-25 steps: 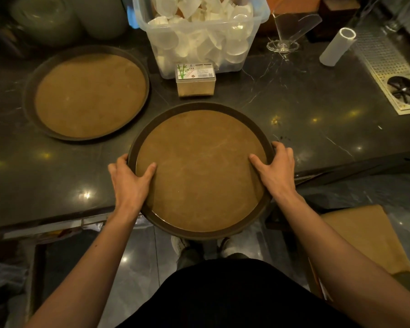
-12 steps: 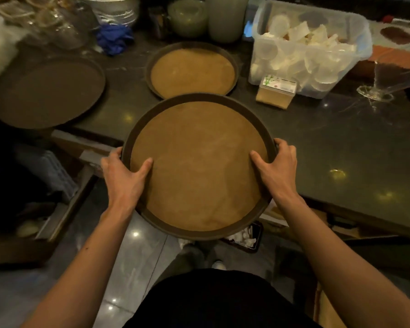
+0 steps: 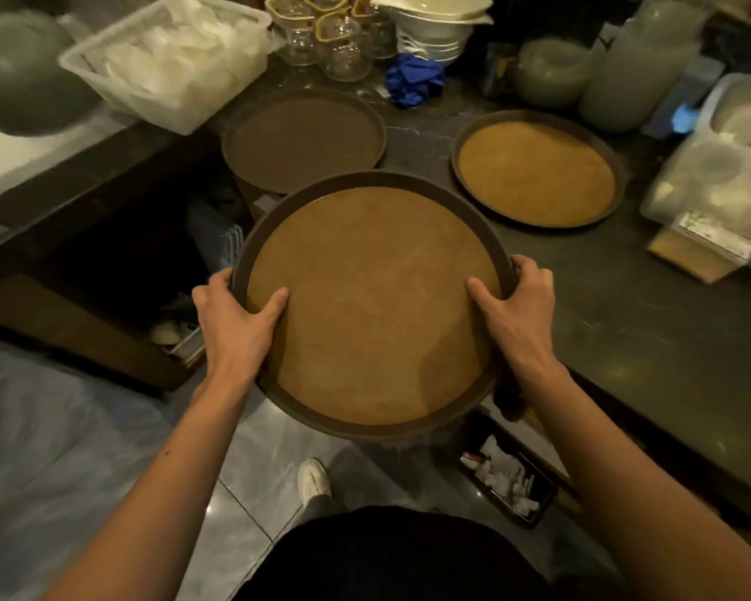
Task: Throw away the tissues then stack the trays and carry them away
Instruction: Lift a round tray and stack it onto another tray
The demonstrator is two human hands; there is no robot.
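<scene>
I hold a round brown tray (image 3: 373, 297) with a dark rim in the air, off the counter's edge and above the floor. My left hand (image 3: 235, 323) grips its left rim, thumb on the tray's face. My right hand (image 3: 517, 305) grips the right rim the same way. A second tray (image 3: 536, 167) with a lighter brown face lies on the dark counter (image 3: 625, 318) at the right. A third, darker tray (image 3: 302, 138) lies further left on the counter. A black bin (image 3: 510, 483) with white tissues stands on the floor under the counter.
A white basket (image 3: 170, 62) of plastic lids sits at the back left. Glass jars (image 3: 334, 41), stacked white bowls (image 3: 434, 23) and a blue cloth (image 3: 415, 82) line the back. A clear box of cups (image 3: 720, 167) and a small packet (image 3: 699, 249) sit at the right. My shoe (image 3: 315, 477) is on grey floor tiles.
The tray has been lifted off the counter and carried to the left. The view has swung left, so the other two trays are now ahead of it.
</scene>
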